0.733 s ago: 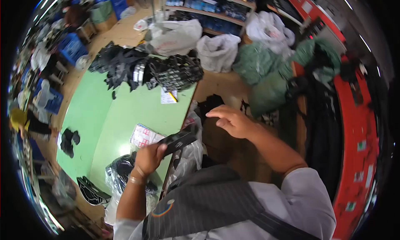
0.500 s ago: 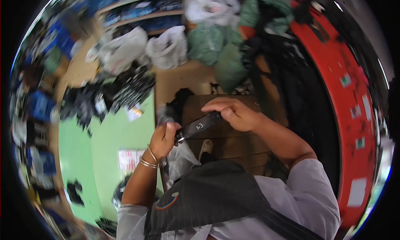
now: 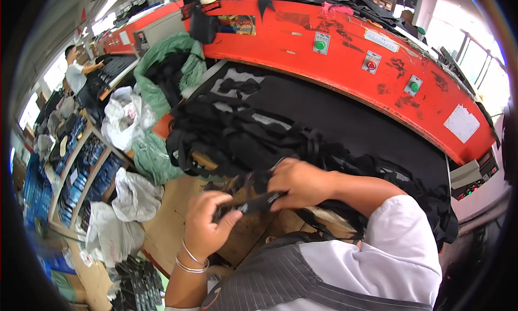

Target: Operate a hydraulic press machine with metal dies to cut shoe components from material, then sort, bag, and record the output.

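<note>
The person is holding a black strip [image 3: 252, 204] between the two hands, low in front of the chest, and its long axis is running across the body — from the left and slightly near end to the right and slightly far end. The left hand [image 3: 208, 224] is gripping the left end: its thumb is lying on the near side, the other fingers are curling over from the far side, and little gap is remaining between them except for the strip itself. The right hand [image 3: 302, 184] is pinching the right end, with the thumb pressing below and the fingers bending on the far side. Some dark material is showing just beyond these right fingers, but I am not able to tell whether they are touching it also. So the strip is lying to the right of the left fingers and to the left of the right fingers, and neither hand is standing apart from it. On the far side, a heap of black straps [image 3: 232, 130] is spreading along the dark bed [image 3: 345, 114] of a red machine [image 3: 345, 57]; the right hand is being the nearer one to this heap — it is even covering a part of it in this view. To the left, well apart from both hands, white sacks [image 3: 132, 195] are standing on the floor [image 3: 167, 224].
</note>
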